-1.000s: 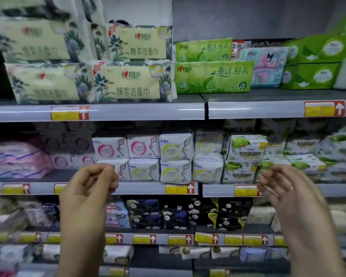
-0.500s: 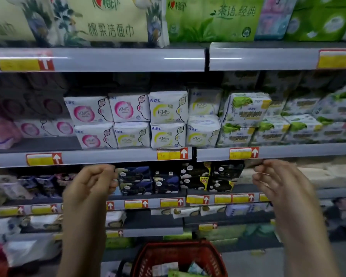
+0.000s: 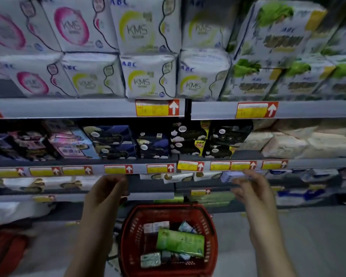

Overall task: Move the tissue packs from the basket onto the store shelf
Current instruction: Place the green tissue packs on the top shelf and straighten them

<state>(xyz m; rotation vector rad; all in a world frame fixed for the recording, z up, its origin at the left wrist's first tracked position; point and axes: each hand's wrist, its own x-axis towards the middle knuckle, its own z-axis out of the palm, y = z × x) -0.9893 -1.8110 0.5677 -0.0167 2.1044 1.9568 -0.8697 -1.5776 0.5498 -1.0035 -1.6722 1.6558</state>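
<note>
A red plastic basket [image 3: 211, 232] stands on the floor in front of the store shelf [image 3: 88, 107]. Inside it lie a large green tissue pack [image 3: 180, 243] and several smaller packs, one of them a pale pack [image 3: 150, 259] near the front. My left hand [image 3: 106, 193] hangs above the basket's left side with fingers loosely curled and nothing in it. On the right, my right hand [image 3: 252, 191] is held out empty above the basket, fingers relaxed and slightly spread.
The shelves hold white packs [image 3: 148, 76] at the top, dark packs [image 3: 154, 145] on the row below, and pale packs [image 3: 308, 142] to the right. Yellow price tags [image 3: 157, 107] line the shelf edges. A red object [image 3: 6, 250] sits on the floor at the left.
The view has tilted down from the upper shelves, so the basket and its packs are now fully in sight. Both hands have dropped lower toward it and stay empty.
</note>
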